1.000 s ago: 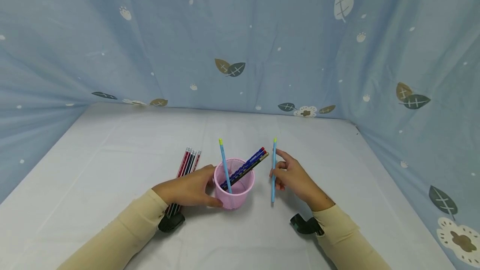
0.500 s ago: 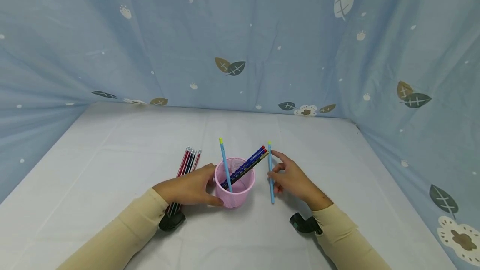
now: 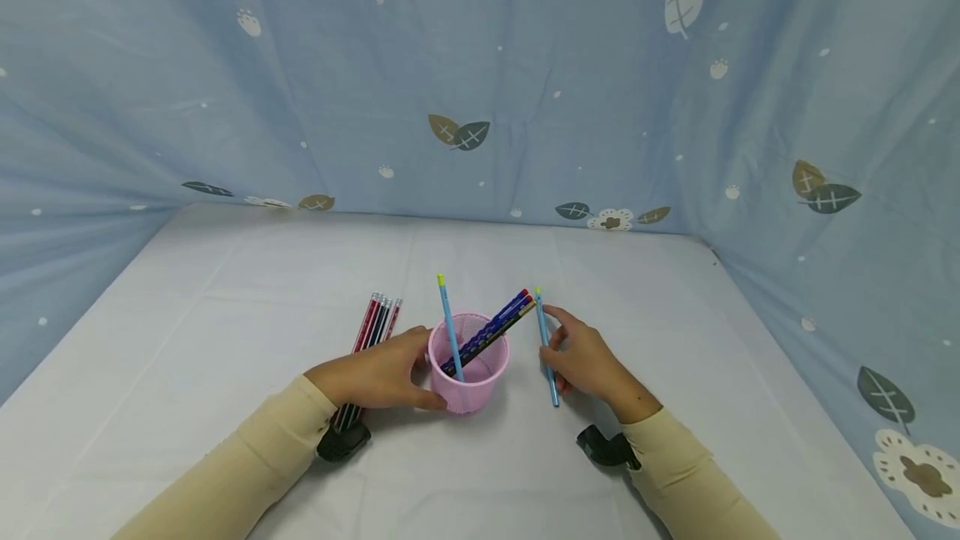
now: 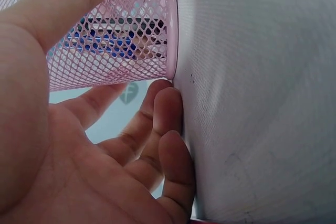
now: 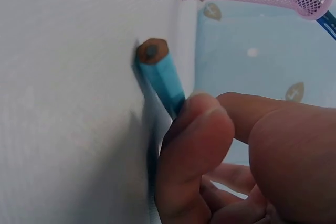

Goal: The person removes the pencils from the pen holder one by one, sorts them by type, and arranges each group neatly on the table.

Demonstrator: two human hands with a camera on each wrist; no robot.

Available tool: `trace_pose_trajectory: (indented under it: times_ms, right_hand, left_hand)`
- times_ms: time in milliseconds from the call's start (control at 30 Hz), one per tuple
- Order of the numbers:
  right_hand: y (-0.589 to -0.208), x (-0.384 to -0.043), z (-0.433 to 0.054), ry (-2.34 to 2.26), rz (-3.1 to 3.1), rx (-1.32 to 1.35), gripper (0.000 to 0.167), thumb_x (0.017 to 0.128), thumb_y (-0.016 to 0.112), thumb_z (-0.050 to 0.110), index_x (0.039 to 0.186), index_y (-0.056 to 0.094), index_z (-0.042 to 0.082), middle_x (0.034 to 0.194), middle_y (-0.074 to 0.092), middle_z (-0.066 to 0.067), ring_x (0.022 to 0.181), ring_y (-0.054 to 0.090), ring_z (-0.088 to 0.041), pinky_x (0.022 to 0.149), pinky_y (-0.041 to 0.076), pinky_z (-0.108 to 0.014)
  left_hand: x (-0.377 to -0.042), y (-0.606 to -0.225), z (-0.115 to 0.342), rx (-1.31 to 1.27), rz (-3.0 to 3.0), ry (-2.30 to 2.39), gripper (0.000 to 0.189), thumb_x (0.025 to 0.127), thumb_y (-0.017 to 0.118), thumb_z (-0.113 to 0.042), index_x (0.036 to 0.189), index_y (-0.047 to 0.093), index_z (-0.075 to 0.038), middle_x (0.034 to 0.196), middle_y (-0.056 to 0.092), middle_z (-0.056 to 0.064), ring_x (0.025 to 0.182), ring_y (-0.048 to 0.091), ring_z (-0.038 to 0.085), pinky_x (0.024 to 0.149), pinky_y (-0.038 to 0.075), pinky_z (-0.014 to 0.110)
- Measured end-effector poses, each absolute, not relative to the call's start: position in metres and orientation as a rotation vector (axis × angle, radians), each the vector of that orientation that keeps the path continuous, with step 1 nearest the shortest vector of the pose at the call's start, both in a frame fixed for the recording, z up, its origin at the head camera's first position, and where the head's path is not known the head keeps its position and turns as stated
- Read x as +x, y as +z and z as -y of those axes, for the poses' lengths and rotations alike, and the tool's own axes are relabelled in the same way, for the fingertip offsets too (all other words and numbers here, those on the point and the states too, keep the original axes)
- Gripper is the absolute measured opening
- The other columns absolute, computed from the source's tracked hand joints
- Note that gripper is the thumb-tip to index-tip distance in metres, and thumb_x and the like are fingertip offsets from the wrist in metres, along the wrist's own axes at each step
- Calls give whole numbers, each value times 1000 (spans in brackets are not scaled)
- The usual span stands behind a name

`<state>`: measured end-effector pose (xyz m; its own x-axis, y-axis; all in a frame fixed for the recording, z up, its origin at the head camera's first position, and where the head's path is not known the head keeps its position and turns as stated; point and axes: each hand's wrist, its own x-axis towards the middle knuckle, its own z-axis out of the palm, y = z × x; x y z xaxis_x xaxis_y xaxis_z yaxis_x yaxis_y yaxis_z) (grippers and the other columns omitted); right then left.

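My left hand holds a pink mesh pen holder by its left side. In the left wrist view, the thumb lies along the mesh while the other fingers reach behind and under it. Inside the pen holder a light blue pencil with a yellow end stands steeply, and several dark patterned pencils lean right. To the right, my right hand pinches another light blue pencil. The right wrist view shows this pencil's flat unsharpened end close to the table surface.
Several red and black pencils lie in a bundle on the left, partly hidden under my left hand and wrist. A white cloth covers the table. Behind stands a blue curtain with leaf prints.
The light blue pencil at my right hand has shifted left and turned, its yellow top now leaning toward the pen holder. My left hand and the pen holder stay nearly still.
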<state>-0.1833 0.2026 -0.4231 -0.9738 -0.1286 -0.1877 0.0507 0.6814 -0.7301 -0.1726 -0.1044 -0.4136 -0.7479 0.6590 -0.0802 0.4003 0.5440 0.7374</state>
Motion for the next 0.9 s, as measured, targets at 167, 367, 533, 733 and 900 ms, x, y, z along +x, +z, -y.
trace_pose_trajectory:
  times_ms: [167, 367, 533, 733, 900]
  right_hand:
    - [-421, -183, -202, -1130, -2683, -71, 69, 90, 63, 5, 154, 36, 10, 93, 57, -9, 46, 55, -14, 45, 51, -29]
    - [-421, -183, -201, -1108, -2683, -71, 69, 91, 65, 6, 154, 36, 11, 90, 57, -8, 46, 56, -15, 45, 51, -29]
    - [-420, -183, -200, -1091, -2693, -98, 67, 93, 67, 8, 153, 38, 13, 89, 57, -8, 45, 56, -15, 44, 50, -28]
    - [-420, -183, -200, -1078, -2736, -106, 61, 93, 70, 14, 148, 44, 15, 87, 58, -7, 47, 55, -14, 45, 48, -25]
    - [-416, -179, -198, -1112, -2898, -165, 42, 94, 68, 19, 135, 58, 13, 86, 59, -6, 53, 44, -13, 47, 38, -23]
  left_hand:
    - [-173, -413, 105, 861, -2431, 1039, 70, 76, 87, -34, 132, 53, -10, 114, 57, 2, 104, 54, 18, 97, 47, 41]
    - [-174, -414, 106, 878, -2422, 1048, 70, 76, 87, -34, 133, 53, -11, 114, 57, 2, 104, 54, 17, 96, 47, 40]
    - [-174, -415, 106, 885, -2423, 1056, 70, 75, 87, -34, 133, 54, -12, 115, 57, 2, 104, 54, 17, 97, 47, 41]
    - [-174, -416, 106, 879, -2416, 1060, 70, 75, 87, -33, 133, 54, -12, 115, 57, 3, 105, 54, 17, 98, 47, 41]
    - [-175, -416, 105, 865, -2412, 1058, 70, 75, 87, -33, 132, 53, -12, 115, 57, 3, 106, 54, 18, 98, 47, 42]
